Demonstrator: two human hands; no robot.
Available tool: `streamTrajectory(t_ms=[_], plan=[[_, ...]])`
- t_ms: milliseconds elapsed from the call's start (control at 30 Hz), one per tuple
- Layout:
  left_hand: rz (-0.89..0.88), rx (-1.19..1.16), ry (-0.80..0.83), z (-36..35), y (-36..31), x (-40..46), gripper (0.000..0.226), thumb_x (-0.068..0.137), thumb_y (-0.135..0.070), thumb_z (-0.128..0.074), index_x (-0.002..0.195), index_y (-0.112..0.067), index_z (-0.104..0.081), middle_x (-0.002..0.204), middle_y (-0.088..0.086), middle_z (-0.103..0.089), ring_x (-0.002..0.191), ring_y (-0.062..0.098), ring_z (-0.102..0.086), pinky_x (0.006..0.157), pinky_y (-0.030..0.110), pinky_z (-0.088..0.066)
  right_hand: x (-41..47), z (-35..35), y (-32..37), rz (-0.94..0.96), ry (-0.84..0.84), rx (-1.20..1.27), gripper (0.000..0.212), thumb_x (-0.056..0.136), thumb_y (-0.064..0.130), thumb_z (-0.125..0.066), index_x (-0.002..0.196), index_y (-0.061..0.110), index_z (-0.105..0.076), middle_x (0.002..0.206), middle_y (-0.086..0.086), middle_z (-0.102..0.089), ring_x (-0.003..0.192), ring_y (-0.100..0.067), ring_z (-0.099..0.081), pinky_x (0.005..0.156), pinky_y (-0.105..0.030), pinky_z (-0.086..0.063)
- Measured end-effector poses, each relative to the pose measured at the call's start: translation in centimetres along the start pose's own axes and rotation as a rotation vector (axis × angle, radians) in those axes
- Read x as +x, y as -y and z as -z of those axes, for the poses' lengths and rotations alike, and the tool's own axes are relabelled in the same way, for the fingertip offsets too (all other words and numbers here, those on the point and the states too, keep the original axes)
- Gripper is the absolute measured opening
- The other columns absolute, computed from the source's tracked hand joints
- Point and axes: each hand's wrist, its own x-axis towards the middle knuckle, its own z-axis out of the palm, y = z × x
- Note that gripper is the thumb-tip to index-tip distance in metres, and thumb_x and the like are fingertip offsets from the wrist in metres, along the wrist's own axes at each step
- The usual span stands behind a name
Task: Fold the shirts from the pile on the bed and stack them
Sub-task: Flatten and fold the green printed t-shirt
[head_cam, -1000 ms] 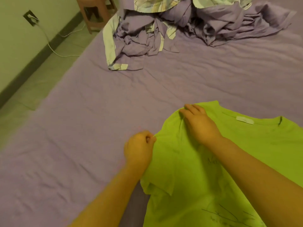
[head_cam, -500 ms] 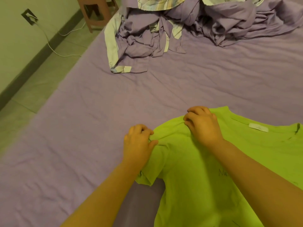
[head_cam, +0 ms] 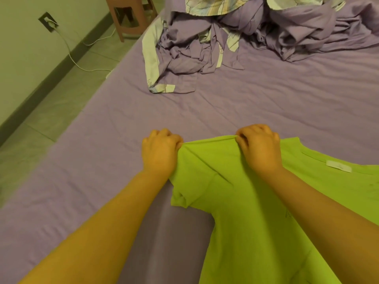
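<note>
Both hands are gripping the green shirt (head_cam: 256, 212) along its top edge: the left hand (head_cam: 161, 152) is pinching the sleeve end, the right hand (head_cam: 259, 148) is clenching the shoulder fold. The shirt is lying on the bed (head_cam: 92, 160) at five o'clock, collar and white label (head_cam: 338, 166) toward three o'clock, its long axis running toward the lower edge, where the hem is getting cut off. Open purple sheet is stretching toward twelve o'clock, up to the rumpled bedding (head_cam: 225, 44). The bed's edge is running along at ten o'clock.
</note>
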Motion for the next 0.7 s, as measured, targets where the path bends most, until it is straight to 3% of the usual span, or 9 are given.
streamTrajectory(t_ms=[67,167,367,500,567,633,700], plan=[[0.066,-0.045,0.056,-0.3,-0.7,0.5,0.024,0.092,-0.032,-0.052,0.111,-0.025,-0.065,0.113,0.009,-0.055,0.11,0.032,-0.05,0.082,0.037,-0.038,0.1,-0.5,0.0,-0.055,0.073,-0.056,0.016,0.092,0.03,-0.053,0.099,0.021,-0.064,0.111,-0.004,-0.063,0.113,-0.028,-0.046,0.083,-0.037,-0.031],[0.292,-0.295,0.098,-1.1,-1.2,-0.6,0.039,0.088,-0.038,-0.06,0.122,-0.018,-0.057,0.121,0.013,-0.052,0.114,0.034,-0.05,0.091,0.041,-0.041,-0.5,-1.3,-0.4,-0.087,0.108,-0.079,0.019,0.094,0.029,-0.05,0.104,0.019,-0.063,0.118,-0.004,-0.058,0.117,-0.027,-0.043,0.086,-0.036,-0.028],[0.525,-0.535,0.048,-2.7,-0.3,-4.5,0.039,0.087,-0.035,-0.064,0.113,-0.007,-0.053,0.115,0.016,-0.055,0.105,0.035,-0.054,0.085,0.042,-0.043,-1.1,-0.8,0.5,-0.008,0.04,-0.038,0.019,0.089,0.023,-0.058,0.106,0.017,-0.063,0.117,-0.007,-0.059,0.115,-0.03,-0.047,0.091,-0.039,-0.031],[0.643,-0.737,0.146,-2.8,0.1,-5.5,0.027,0.088,-0.022,-0.065,0.104,-0.001,-0.058,0.103,0.021,-0.065,0.094,0.033,-0.06,0.078,0.036,-0.047,-4.4,-0.8,4.1,0.211,0.111,0.073,0.021,0.082,0.022,-0.069,0.101,0.014,-0.068,0.112,-0.009,-0.065,0.115,-0.033,-0.055,0.093,-0.045,-0.042],[0.698,-0.913,0.19,-2.8,0.0,-5.6,0.025,0.085,-0.015,-0.068,0.101,0.003,-0.062,0.096,0.028,-0.065,0.088,0.039,-0.062,0.08,0.045,-0.052,-7.0,-1.7,5.9,0.254,0.196,0.091,0.025,0.078,0.023,-0.075,0.1,0.014,-0.071,0.114,-0.01,-0.067,0.118,-0.034,-0.056,0.096,-0.051,-0.043],[0.703,-1.037,0.239,-2.7,-0.4,-5.9,0.019,0.082,-0.009,-0.071,0.093,0.005,-0.065,0.082,0.022,-0.063,0.074,0.033,-0.059,0.072,0.041,-0.049,-9.0,-2.6,7.2,0.252,0.243,0.059,0.032,0.071,0.026,-0.08,0.1,0.014,-0.073,0.117,-0.013,-0.066,0.117,-0.037,-0.056,0.095,-0.056,-0.042],[0.679,-1.081,0.253,-2.7,-0.8,-6.1,0.012,0.081,-0.007,-0.071,0.074,-0.007,-0.062,0.069,0.01,-0.057,0.063,0.022,-0.052,0.063,0.032,-0.043,-10.1,-3.1,7.7,0.208,0.192,0.067,0.038,0.067,0.023,-0.084,0.102,0.011,-0.073,0.119,-0.017,-0.065,0.115,-0.04,-0.057,0.093,-0.059,-0.043]])
